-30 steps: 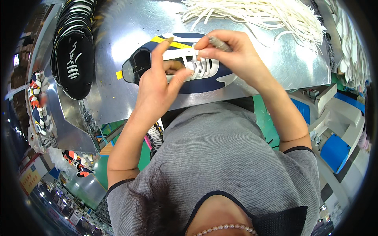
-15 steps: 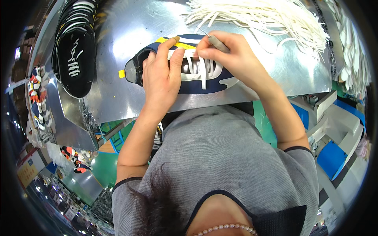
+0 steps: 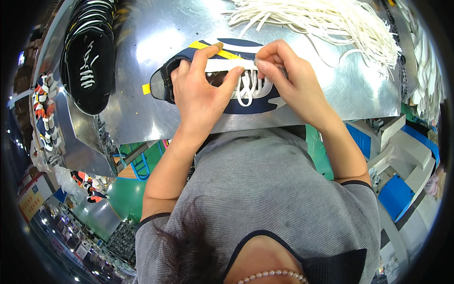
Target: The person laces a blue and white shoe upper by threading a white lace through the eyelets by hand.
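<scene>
A navy shoe [image 3: 250, 108] with white trim and a yellow strip [image 3: 198, 45] lies sideways on the metal table, its heel to the left. My left hand [image 3: 201, 92] grips it, fingers over the far side and thumb on the lacing. White shoelace [image 3: 244, 97] runs through the eyelets and forms a loose loop on the near side of the opening. At the far eyelet row, my right hand [image 3: 293, 78] is closed in a pinch with its fingertips against the shoe. What lies between those fingers is hidden.
A pile of loose white laces [image 3: 326, 23] covers the table's far right. Black shoe parts [image 3: 87, 71] are stacked at the left. More white laces [image 3: 425, 80] hang beyond the right edge. The metal table [image 3: 142, 118] has its near edge against my body.
The thin tool with a grey handle no longer shows clearly in my right hand, whose fingers have closed further. My left thumb has shifted right onto the lacing. The hanging lace now forms a loop.
</scene>
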{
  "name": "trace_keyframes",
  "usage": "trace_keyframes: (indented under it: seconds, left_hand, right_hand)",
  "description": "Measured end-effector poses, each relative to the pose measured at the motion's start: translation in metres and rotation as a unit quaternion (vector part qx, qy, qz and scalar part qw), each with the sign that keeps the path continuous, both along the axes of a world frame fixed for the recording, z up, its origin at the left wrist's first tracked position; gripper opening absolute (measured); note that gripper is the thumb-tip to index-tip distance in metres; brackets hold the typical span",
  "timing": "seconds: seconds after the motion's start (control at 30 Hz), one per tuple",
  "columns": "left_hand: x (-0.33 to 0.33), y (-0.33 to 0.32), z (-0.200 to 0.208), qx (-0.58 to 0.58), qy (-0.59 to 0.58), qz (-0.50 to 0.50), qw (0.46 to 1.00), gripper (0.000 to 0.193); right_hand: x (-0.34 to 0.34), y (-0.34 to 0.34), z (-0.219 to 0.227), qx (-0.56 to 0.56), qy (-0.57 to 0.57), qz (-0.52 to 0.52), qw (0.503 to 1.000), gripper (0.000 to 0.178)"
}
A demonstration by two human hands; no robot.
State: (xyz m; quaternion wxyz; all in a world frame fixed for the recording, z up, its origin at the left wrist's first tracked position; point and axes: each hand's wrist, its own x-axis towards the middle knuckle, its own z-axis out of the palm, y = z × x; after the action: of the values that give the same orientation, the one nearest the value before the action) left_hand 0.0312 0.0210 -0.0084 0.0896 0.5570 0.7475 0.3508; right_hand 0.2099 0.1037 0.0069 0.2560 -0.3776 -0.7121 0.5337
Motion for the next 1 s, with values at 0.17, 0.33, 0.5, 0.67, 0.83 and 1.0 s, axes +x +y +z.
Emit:
trace_keyframes:
  seconds: [0.17,0.33,0.5,0.67,0.83,1.0]
  left_hand:
    - [0.001,-0.001,0.000,0.011,-0.005,0.003,1.000,0.050]
    - [-0.001,-0.002,-0.004,0.067,0.035,-0.054,0.996,0.043]
    - [0.004,-0.005,0.000,0.045,0.010,-0.051,0.998,0.037]
    - [0.001,-0.013,0.007,0.037,-0.303,-0.041,0.951,0.045]
    - [0.002,0.000,0.002,0.024,-0.226,-0.028,0.973,0.061]
    - [0.008,0.009,0.012,-0.021,-0.246,-0.001,0.969,0.067]
  right_hand:
    - [0.004,0.000,-0.001,0.107,-0.048,0.031,0.993,0.011]
    - [-0.007,0.006,0.000,0.212,-0.129,0.081,0.965,0.013]
    - [-0.043,-0.005,-0.016,0.362,-0.216,0.101,0.901,0.026]
    - [0.004,0.019,0.018,0.157,-0.132,0.116,0.972,0.014]
    - [0.006,0.011,-0.020,0.093,-0.008,-0.044,0.995,0.019]
    - [-0.001,-0.002,-0.034,0.123,-0.035,-0.133,0.983,0.016]
